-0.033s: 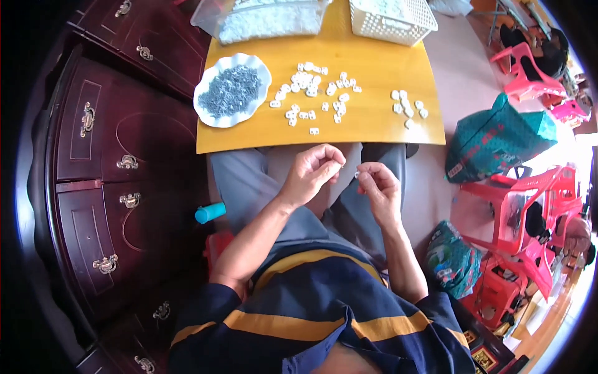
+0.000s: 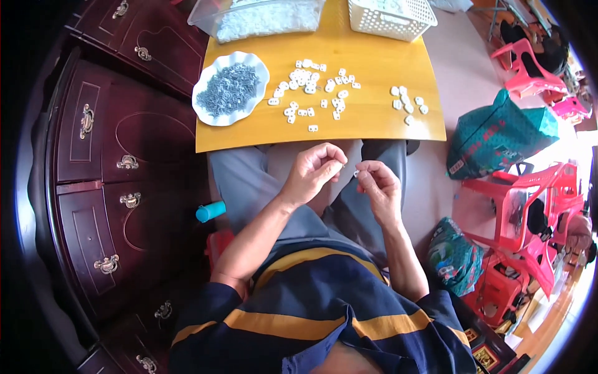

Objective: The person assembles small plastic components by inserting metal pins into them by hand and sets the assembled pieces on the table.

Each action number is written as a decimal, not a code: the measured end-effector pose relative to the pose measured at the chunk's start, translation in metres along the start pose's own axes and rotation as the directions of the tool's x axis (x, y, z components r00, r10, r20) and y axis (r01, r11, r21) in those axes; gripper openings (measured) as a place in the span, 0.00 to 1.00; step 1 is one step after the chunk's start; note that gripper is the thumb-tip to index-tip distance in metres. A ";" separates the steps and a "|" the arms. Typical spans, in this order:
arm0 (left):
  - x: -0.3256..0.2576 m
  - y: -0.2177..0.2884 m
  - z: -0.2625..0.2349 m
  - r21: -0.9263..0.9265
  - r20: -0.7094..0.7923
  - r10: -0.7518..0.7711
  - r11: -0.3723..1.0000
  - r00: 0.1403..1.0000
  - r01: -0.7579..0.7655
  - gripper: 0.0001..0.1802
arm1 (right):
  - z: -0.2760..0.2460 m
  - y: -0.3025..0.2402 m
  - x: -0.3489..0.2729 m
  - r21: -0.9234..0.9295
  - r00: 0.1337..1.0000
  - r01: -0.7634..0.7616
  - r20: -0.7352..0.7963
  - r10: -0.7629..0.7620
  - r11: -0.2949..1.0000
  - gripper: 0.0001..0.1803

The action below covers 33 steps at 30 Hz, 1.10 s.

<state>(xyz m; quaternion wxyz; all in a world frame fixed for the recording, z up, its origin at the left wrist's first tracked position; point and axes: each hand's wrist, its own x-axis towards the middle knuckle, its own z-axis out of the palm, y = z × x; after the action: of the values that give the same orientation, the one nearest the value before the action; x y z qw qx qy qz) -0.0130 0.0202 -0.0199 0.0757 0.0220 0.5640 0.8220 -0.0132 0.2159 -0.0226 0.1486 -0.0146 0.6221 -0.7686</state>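
Over my lap, just off the table's near edge, both hands are held up close together. My left hand (image 2: 316, 171) is closed in a pinch, with a tiny thin piece at the fingertips, too small to name. Thumb and fingers of my right hand (image 2: 381, 187) pinch a small white plastic piece (image 2: 357, 174). On the yellow table (image 2: 374, 68) lie many loose white two-holed pieces (image 2: 302, 78) in the middle. A smaller group of white pieces (image 2: 405, 100) sits to the right. At the left, a white scalloped dish (image 2: 263, 75) holds a heap of small grey metal parts (image 2: 229, 90).
A clear plastic bin (image 2: 208, 15) of white pieces and a white perforated basket (image 2: 386, 25) stand at the table's far side. Dark red drawers (image 2: 93, 137) line the left, near a teal bottle (image 2: 210, 212). On the right are green bags (image 2: 498, 134) and red plastic stools (image 2: 486, 212).
The view has shifted very slightly, so the table's contents sit a little higher in it. Both hands keep nearly the same pose and grip.
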 end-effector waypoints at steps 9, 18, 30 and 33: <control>-0.002 -0.013 0.018 0.097 -0.015 -0.048 0.994 0.999 0.050 0.03 | 0.001 0.003 -0.010 0.094 1.000 -0.016 0.005 0.016 0.995 0.08; 0.001 -0.014 0.021 0.055 -0.043 -0.059 0.997 0.997 0.062 0.11 | -0.001 0.004 -0.007 0.120 1.000 0.000 -0.001 0.000 0.993 0.07; 0.002 -0.010 0.023 0.198 -0.004 -0.023 0.980 1.000 0.023 0.12 | -0.002 0.012 -0.007 0.024 0.998 0.060 -0.025 -0.059 0.998 0.07; 0.002 -0.013 0.022 0.191 0.004 -0.008 0.982 1.000 0.007 0.13 | -0.003 0.015 -0.006 0.033 0.996 0.077 -0.046 -0.075 0.996 0.08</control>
<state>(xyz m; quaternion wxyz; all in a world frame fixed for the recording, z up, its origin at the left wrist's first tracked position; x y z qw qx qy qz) -0.0106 0.0454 -0.0239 0.0778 0.0291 0.6400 0.7639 -0.0049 0.2172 -0.0367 0.1054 -0.0184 0.6108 -0.7845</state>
